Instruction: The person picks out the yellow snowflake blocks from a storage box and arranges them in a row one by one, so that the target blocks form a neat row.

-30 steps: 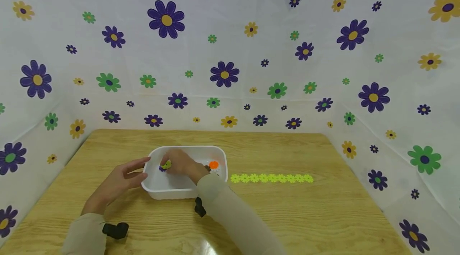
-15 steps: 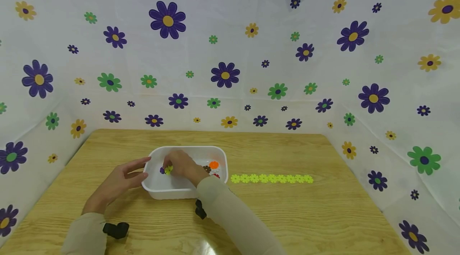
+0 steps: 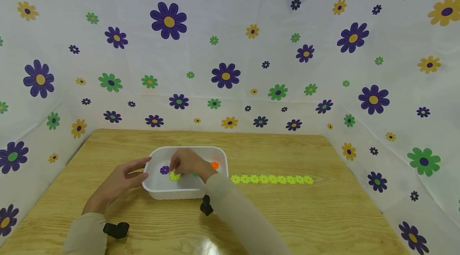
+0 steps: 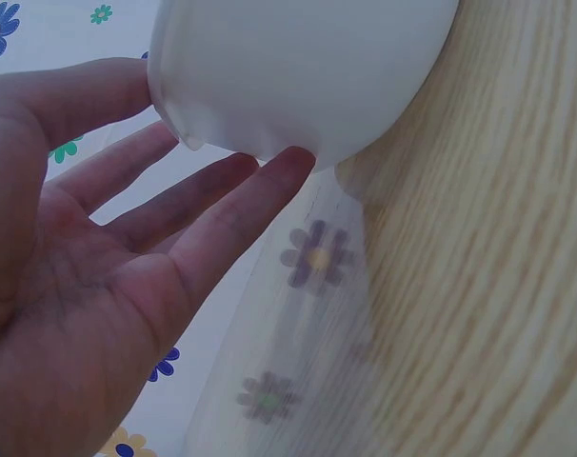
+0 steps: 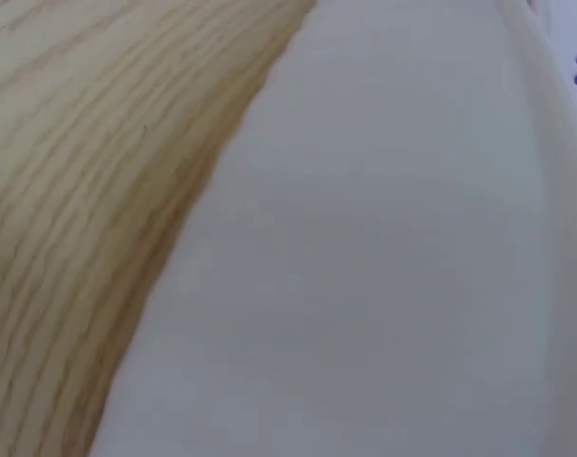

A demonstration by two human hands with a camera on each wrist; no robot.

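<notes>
A white plastic tray point(image 3: 176, 194) stands on the wooden table. My right hand point(image 3: 189, 162) is down inside it and pinches a yellow-green flower-shaped piece point(image 3: 174, 175) between thumb and fingers. Just left of that piece lies a purple flower piece point(image 3: 164, 170). An orange flower piece point(image 3: 214, 165) is at the tray's right end, and a bit of green shows under my hand. With fingers mostly straight, my left hand point(image 3: 120, 183) touches the tray's left end; in the left wrist view its fingertips point(image 4: 290, 164) rest against the outer wall. The right wrist view shows only the tray's wall point(image 5: 355, 238), not the hand.
To the right of the tray a straight row of several yellow-green flower pieces point(image 3: 272, 179) lies on the table point(image 3: 323, 211). A white sheet with printed flowers point(image 3: 201, 55) hangs around the back and sides of the table.
My right hand has moved right and toward me inside the tray, bringing the yellow-green flower piece away from the purple one, which is now uncovered. The left hand stays in place.
</notes>
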